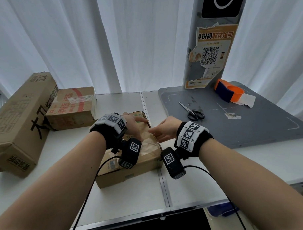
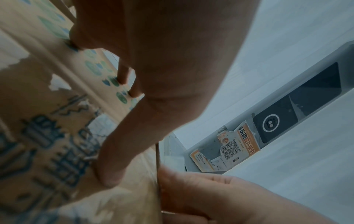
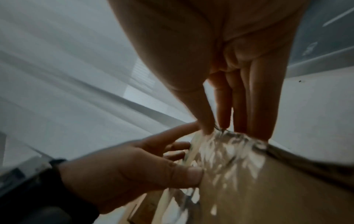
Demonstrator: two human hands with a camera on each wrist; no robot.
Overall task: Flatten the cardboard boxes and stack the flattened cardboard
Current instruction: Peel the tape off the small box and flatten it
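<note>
A brown cardboard box [image 1: 147, 154] with clear tape lies closed on the white table in front of me. My left hand [image 1: 135, 127] rests on its top, fingertips and thumb [image 2: 111, 174] pressing down on the printed face [image 2: 47, 136]. My right hand [image 1: 160, 133] is at the box's right edge. In the right wrist view its thumb and forefinger [image 3: 224, 121] meet on the crinkled clear tape [image 3: 229, 151] that wraps that edge. What the fingers do behind the edge is hidden in the head view.
A long cardboard box [image 1: 19, 128] and a smaller red-printed box [image 1: 71, 109] stand at the left. To the right, a grey mat [image 1: 250, 125] carries scissors [image 1: 192, 111] and an orange tape dispenser [image 1: 229, 92]. A post with a QR poster [image 1: 212, 52] rises behind it.
</note>
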